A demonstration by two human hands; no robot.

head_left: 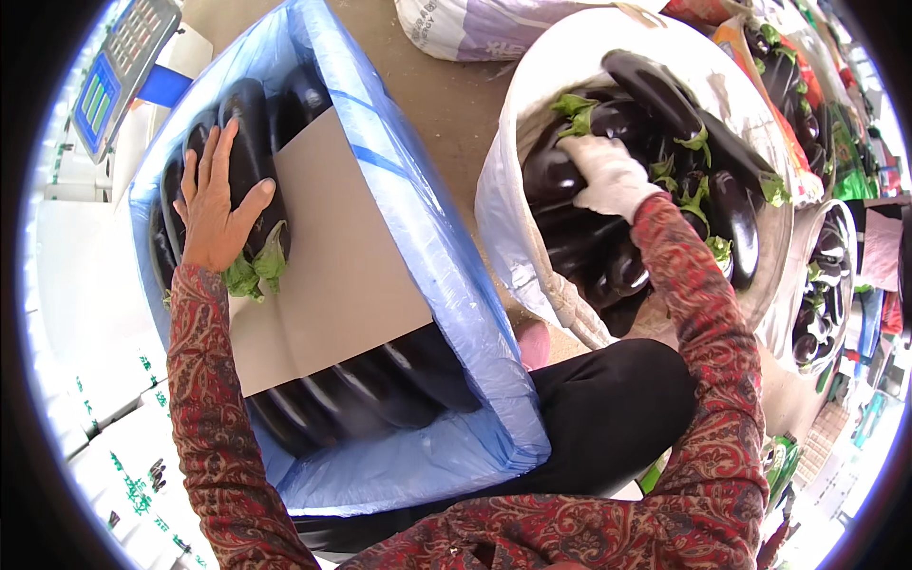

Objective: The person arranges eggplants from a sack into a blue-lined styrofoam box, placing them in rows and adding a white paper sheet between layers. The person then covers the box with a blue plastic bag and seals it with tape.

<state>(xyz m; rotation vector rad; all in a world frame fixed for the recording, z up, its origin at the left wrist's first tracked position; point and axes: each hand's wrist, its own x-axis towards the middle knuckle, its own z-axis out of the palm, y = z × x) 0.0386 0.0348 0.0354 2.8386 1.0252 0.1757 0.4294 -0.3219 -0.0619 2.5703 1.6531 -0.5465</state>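
My bare left hand lies flat, fingers apart, on large dark eggplants in a box lined with blue plastic film. Green calyxes show beside its wrist. A cardboard sheet covers the middle of the box, over part of a lower row of eggplants. In a round white sack to the right, my right hand, in a white glove, has its fingers and thumb around a glossy eggplant. Many more eggplants surround that hand.
A scale with keypad and display stands at the upper left, beside white boxes. A printed sack lies beyond the box. More eggplants fill another sack at the right. My black-clad knee sits between box and round sack.
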